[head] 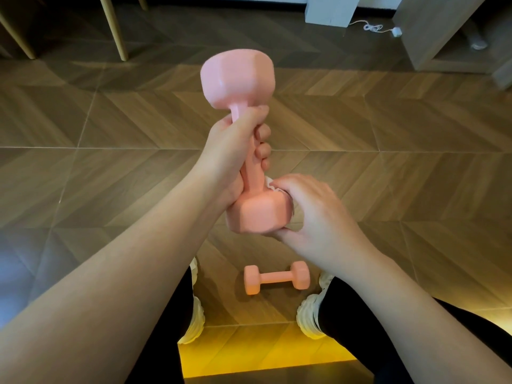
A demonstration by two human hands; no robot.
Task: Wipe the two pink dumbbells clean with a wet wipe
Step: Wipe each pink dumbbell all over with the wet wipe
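Wiping lower head of dumbbell [238,79], held mid-air. Gripping handle with left hand [235,151], clamping wipe [270,185] onto head with right hand [313,214]. Next likely: upper head, then second dumbbell [277,277] on floor [110,162].

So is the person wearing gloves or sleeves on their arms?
No. The left hand and right hand are bare, with no gloves, rings or watch showing. Both forearms are bare too; no sleeve shows anywhere in view.
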